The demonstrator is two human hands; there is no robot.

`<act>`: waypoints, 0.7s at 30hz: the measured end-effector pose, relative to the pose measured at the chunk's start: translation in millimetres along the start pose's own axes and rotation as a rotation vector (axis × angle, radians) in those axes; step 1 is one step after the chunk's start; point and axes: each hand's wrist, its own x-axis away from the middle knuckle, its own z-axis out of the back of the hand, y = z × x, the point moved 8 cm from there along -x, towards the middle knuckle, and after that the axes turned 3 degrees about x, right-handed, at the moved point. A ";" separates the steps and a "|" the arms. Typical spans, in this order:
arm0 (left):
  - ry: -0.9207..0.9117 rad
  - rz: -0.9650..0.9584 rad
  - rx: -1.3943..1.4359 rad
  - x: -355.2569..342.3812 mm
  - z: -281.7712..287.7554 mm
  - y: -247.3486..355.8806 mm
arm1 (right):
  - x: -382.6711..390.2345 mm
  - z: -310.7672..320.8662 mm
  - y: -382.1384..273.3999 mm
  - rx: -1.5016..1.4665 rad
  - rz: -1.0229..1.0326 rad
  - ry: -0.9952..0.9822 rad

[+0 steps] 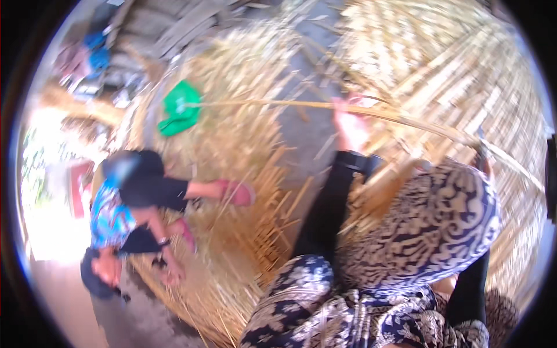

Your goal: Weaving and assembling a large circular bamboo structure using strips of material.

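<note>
A thin bundle of long dry straw-coloured stalks (406, 118) stretches across in front of me, its thin end trailing left toward a green plastic bag or sheet (181, 109). My left hand (350, 125), with a black sleeve and a dark wristband, is closed around the stalks near their middle; blur softens its fingers. Farther right, my right hand (486, 161) is at the thicker part of the bundle, partly hidden behind my raised, patterned-cloth knee (429, 226). A small dark shape (480, 134) shows beside that hand, too blurred to name.
Loose dry stalks (464, 75) cover the ground ahead and to the right, with more piled (232, 116) at the left. A strip of grey ground (307, 127) runs between them. Another person (125, 203) sits at the left, pink shoes reaching toward the stalks. Boards (168, 26) lie at the back.
</note>
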 end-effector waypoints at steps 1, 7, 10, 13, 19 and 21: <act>-0.020 -0.045 0.012 -11.1 19.2 37.0 | -10.8 -5.5 4.8 0.017 0.015 -0.060; 0.086 -0.096 -0.411 -26.3 -1.9 29.6 | -7.3 41.4 -24.5 -0.185 0.092 0.048; 0.034 -0.096 -0.381 -22.3 -18.3 1.5 | 12.0 20.7 -30.2 -0.246 0.118 0.169; 0.049 -0.139 -0.448 -15.4 -31.1 -23.3 | 23.3 -36.3 -14.0 -0.200 0.062 0.000; -0.093 -0.003 -0.456 -5.5 -54.1 -71.5 | 26.7 -35.6 -12.2 -0.028 0.026 -0.081; -0.016 0.002 -0.280 -1.0 -51.3 -60.3 | 26.6 -34.4 -14.2 -0.039 0.022 -0.071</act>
